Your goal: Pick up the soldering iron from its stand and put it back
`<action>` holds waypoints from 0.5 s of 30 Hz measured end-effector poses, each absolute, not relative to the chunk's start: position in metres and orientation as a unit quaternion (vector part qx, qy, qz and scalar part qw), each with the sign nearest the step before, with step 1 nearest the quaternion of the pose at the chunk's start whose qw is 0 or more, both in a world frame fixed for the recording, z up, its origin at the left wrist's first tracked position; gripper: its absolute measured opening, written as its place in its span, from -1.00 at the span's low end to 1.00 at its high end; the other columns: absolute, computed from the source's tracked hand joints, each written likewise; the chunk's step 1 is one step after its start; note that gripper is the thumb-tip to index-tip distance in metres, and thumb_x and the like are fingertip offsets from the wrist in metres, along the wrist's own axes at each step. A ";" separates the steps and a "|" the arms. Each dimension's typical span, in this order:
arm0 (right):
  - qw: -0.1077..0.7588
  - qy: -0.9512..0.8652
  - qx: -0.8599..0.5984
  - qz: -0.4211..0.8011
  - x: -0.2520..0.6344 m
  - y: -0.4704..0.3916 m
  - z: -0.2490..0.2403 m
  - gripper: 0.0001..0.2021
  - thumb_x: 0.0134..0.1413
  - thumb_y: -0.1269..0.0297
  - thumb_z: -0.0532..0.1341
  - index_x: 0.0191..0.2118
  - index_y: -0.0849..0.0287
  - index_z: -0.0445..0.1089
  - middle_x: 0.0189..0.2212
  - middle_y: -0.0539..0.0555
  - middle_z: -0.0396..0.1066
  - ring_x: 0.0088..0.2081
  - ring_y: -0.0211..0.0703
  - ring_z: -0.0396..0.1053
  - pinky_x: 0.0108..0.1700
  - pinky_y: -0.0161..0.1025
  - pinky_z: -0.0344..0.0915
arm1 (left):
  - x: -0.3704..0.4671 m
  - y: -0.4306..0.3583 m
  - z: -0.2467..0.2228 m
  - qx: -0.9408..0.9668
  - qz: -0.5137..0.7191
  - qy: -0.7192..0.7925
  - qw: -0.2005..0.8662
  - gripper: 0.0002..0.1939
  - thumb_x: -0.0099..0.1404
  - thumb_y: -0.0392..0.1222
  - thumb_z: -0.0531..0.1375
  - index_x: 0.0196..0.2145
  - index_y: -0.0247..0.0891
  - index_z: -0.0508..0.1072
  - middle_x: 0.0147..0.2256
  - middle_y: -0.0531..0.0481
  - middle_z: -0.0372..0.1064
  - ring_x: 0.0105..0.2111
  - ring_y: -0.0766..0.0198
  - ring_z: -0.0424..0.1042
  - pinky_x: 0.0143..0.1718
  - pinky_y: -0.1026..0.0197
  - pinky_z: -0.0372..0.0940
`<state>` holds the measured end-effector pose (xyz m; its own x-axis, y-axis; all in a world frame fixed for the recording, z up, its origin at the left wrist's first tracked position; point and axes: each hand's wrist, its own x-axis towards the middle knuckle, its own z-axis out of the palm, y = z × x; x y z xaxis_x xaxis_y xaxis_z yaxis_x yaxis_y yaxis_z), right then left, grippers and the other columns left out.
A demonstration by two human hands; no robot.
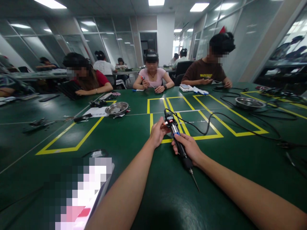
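Note:
An electric screwdriver (181, 146) with a black and silver body lies in my right hand (188, 146), whose fingers wrap round its middle. Its long thin bit points down toward me, to the right. At the opposite end, my left hand (158, 132) is closed by the tool's head, thumb up and fingers curled behind it. A small lit red and white spot shows near those fingertips; whether they grip the tool itself or a small part there, I cannot make out. From the tool's far end a black cable (208, 123) loops off to the right across the green table (211, 198).
Yellow tape outlines (59, 150) mark the table. Metal bowls stand left (116, 108) and right (249, 103), with loose tools (39, 124) at far left and tangled cables at right. A blurred-out device (91, 191) lies near my left forearm. Several people sit opposite.

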<state>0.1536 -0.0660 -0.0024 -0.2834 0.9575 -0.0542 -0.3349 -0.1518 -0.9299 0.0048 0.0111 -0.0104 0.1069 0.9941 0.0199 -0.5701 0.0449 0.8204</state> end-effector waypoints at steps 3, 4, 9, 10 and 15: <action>0.495 -0.432 -0.355 0.665 0.153 -0.066 -0.002 -0.71 0.04 0.06 0.29 -0.30 0.19 0.35 -0.48 0.04 0.44 -0.61 -0.30 0.33 -0.59 -0.33 0.31 | 0.006 0.007 -0.010 0.386 0.586 0.295 0.648 -0.65 0.15 0.03 0.28 -0.31 -0.36 0.42 -0.35 -0.11 0.47 -0.37 0.22 0.47 -0.27 0.13 0.36; 0.496 -0.432 -0.355 0.664 0.152 -0.066 -0.002 -0.71 0.04 0.06 0.29 -0.31 0.20 0.35 -0.48 0.04 0.44 -0.61 -0.30 0.32 -0.59 -0.34 0.31 | 0.006 0.006 -0.009 0.392 0.584 0.296 0.646 -0.67 0.14 0.00 0.29 -0.34 -0.35 0.40 -0.35 -0.11 0.46 -0.36 0.22 0.47 -0.26 0.12 0.36; 0.496 -0.430 -0.350 0.668 0.152 -0.066 -0.004 -0.71 0.04 0.05 0.29 -0.29 0.19 0.35 -0.48 0.04 0.44 -0.60 -0.31 0.33 -0.58 -0.34 0.32 | 0.006 0.007 -0.009 0.382 0.596 0.308 0.636 -0.73 0.11 -0.14 0.32 -0.45 -0.34 0.31 -0.39 -0.11 0.46 -0.37 0.21 0.47 -0.27 0.10 0.39; 0.496 -0.430 -0.349 0.669 0.152 -0.066 -0.004 -0.70 0.03 0.05 0.29 -0.28 0.19 0.35 -0.48 0.04 0.44 -0.60 -0.30 0.33 -0.58 -0.34 0.32 | 0.006 0.007 -0.010 0.374 0.602 0.307 0.636 -0.74 0.11 -0.15 0.31 -0.45 -0.34 0.31 -0.39 -0.11 0.46 -0.37 0.21 0.47 -0.26 0.10 0.39; 0.495 -0.430 -0.353 0.668 0.152 -0.066 -0.004 -0.70 0.05 0.05 0.28 -0.30 0.21 0.34 -0.48 0.04 0.44 -0.60 -0.31 0.33 -0.59 -0.35 0.31 | 0.003 0.012 -0.011 0.338 0.630 0.294 0.634 -0.82 0.12 -0.21 0.29 -0.41 -0.38 0.39 -0.45 -0.06 0.44 -0.42 0.26 0.47 -0.24 0.09 0.40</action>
<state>0.1519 -0.0662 -0.0039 -0.2617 0.9641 -0.0452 -0.3574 -0.1403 -0.9233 0.0028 0.0119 -0.0112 0.0325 0.9981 0.0532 -0.5996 -0.0231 0.8000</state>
